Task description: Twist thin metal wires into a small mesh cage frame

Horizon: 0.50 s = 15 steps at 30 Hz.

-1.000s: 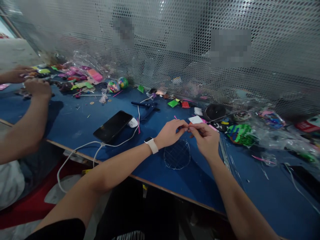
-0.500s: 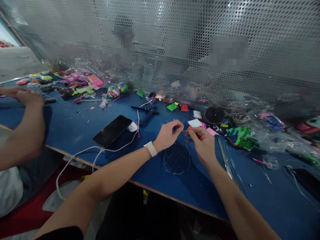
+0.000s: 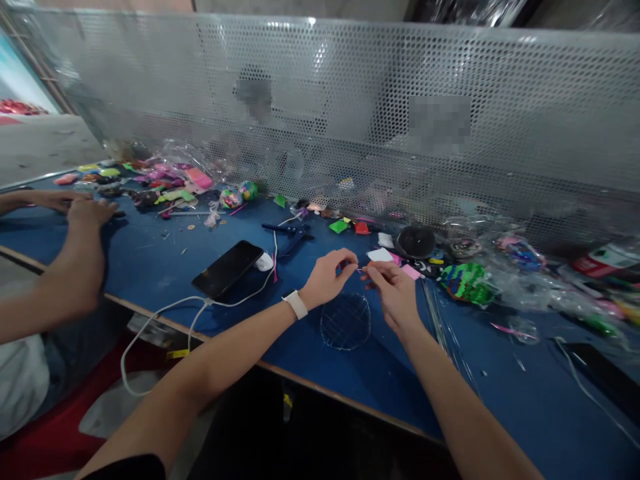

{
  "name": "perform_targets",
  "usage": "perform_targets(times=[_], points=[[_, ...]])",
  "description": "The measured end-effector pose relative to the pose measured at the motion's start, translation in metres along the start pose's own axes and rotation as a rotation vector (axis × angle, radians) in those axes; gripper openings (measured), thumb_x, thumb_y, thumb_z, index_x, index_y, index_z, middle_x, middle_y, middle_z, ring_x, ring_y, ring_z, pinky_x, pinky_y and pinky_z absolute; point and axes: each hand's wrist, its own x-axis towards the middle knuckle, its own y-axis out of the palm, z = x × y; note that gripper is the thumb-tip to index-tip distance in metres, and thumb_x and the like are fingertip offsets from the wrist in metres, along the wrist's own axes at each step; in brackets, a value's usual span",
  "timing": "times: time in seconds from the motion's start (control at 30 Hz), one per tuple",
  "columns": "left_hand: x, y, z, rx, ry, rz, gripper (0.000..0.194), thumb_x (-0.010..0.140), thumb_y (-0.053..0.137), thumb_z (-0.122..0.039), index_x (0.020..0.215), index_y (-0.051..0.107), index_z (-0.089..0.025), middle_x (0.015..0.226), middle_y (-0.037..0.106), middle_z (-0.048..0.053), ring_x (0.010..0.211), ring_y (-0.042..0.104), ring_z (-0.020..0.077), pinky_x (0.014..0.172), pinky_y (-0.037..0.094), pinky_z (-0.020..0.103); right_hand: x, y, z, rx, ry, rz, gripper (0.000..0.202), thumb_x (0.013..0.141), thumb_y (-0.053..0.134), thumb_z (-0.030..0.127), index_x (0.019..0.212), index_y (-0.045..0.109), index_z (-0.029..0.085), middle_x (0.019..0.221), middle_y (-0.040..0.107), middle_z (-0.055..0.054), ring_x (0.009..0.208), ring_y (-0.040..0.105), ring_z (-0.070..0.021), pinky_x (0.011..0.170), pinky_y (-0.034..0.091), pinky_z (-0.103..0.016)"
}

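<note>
My left hand, with a watch on a pale strap at the wrist, is closed in a pinch above the blue table. Close beside it, my right hand pinches too, the fingertips of both nearly meeting. A tiny pinkish bit shows between them, too small to name. Below the hands a round wire mesh frame lies flat on the table. Just behind my right hand are a white square packet and a pink piece.
A black phone with a white cable and blue pliers lie left. At the back stand a black bowl and a perforated metal screen. Clear strips and a green packet are right. A co-worker's arms rest far left.
The camera view has tilted up, showing the screen's top edge. My hands keep pinching close together over the mesh. The co-worker's hands at the left have shifted.
</note>
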Motion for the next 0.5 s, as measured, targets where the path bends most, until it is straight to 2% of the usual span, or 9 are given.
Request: perform_targets(times=[0.07,0.13,0.2,0.27,0.37,0.5], points=[[-0.002,0.006,-0.005,-0.209,-0.091,-0.144,0.008,0.108,0.064,-0.028,0.104,0.068,-0.022,0.102,0.076,0.004,0.094,0.068,0.0197,0.091,0.054,0.035,-0.001,0.006,0.002,0.146,0.082,-0.031,0.05,0.071,0.099,0.06,0.097,0.078,0.024,0.092,0.084,-0.008,0.075,0.078,-0.0225,0.06,0.062,-0.033],[-0.004,0.011,-0.012,-0.388,-0.163,-0.24,0.009,0.104,0.068,-0.029,0.1,0.066,-0.021,0.096,0.073,0.002,0.088,0.066,0.0174,0.082,0.053,0.032,-0.003,0.012,0.003,0.25,0.134,-0.046,0.052,0.067,0.101,0.058,0.099,0.077,0.024,0.095,0.085,-0.008,0.074,0.077,-0.0207,0.059,0.06,-0.031],[-0.007,0.014,-0.016,-0.507,-0.221,-0.288,0.011,0.103,0.068,-0.029,0.097,0.063,-0.02,0.092,0.069,0.001,0.082,0.064,0.0157,0.076,0.05,0.03,-0.006,0.016,0.005,0.291,0.148,-0.041,0.054,0.067,0.101,0.057,0.103,0.077,0.024,0.094,0.084,-0.007,0.074,0.076,-0.0201,0.059,0.06,-0.03],[-0.012,0.012,-0.019,-0.515,-0.257,-0.281,0.01,0.103,0.066,-0.027,0.096,0.062,-0.02,0.09,0.068,0.001,0.08,0.063,0.0152,0.074,0.05,0.03,-0.009,0.017,0.007,0.243,0.112,-0.022,0.055,0.072,0.098,0.056,0.111,0.077,0.024,0.093,0.084,-0.006,0.075,0.077,-0.021,0.06,0.061,-0.031],[-0.023,0.002,-0.02,-0.3,-0.251,-0.172,0.005,0.103,0.063,-0.019,0.099,0.061,-0.021,0.093,0.071,0.002,0.085,0.067,0.0176,0.08,0.053,0.032,-0.012,0.013,0.01,-0.018,-0.053,0.067,0.046,0.084,0.088,0.05,0.12,0.077,0.023,0.097,0.084,-0.008,0.078,0.079,-0.0241,0.065,0.065,-0.036],[-0.039,-0.013,-0.025,0.255,-0.114,0.054,0.013,0.103,0.058,-0.011,0.108,0.063,-0.022,0.112,0.077,0.01,0.108,0.072,0.0267,0.099,0.057,0.044,-0.015,0.012,0.013,-0.327,-0.282,0.289,0.025,0.093,0.074,0.035,0.115,0.082,0.026,0.1,0.086,-0.007,0.089,0.082,-0.0273,0.086,0.068,-0.046]])
